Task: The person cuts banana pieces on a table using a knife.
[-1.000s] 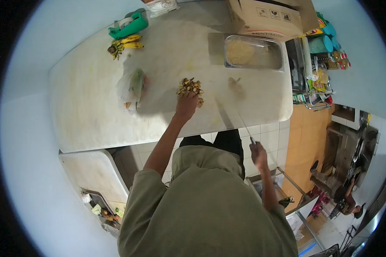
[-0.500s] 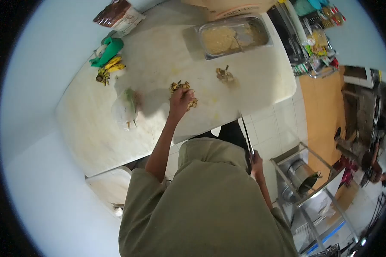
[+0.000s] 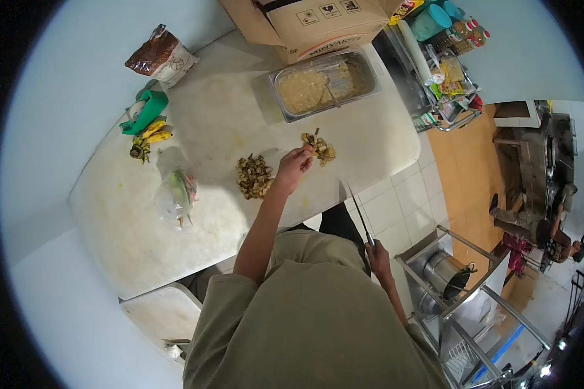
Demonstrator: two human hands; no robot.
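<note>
My left hand (image 3: 294, 170) reaches over the table with its fingers pinched at the edge of a small heap of yellow-brown pieces (image 3: 324, 153), which look like banana peel or ends. What the fingertips grip, if anything, is too small to make out. Left of that hand lies a larger pile of chopped brownish pieces (image 3: 254, 177). Low beside my body, past the table's front edge, my right hand (image 3: 377, 258) is closed round the handle of a long knife (image 3: 360, 214), its blade pointing up toward the table.
A metal pan (image 3: 289, 117) of pale mash with a utensil stands behind the heap, before a cardboard box (image 3: 331, 29). Bananas (image 3: 154, 133), a plastic bag (image 3: 177, 198) and a brown-white pouch (image 3: 162, 57) sit to the left. A metal rack with a pot (image 3: 444, 272) stands right; a person (image 3: 532, 227) is beyond.
My left hand has gone from the larger pile to the smaller heap on its right, uncovering the larger pile. The knife stays in my right hand. The camera view has shifted.
</note>
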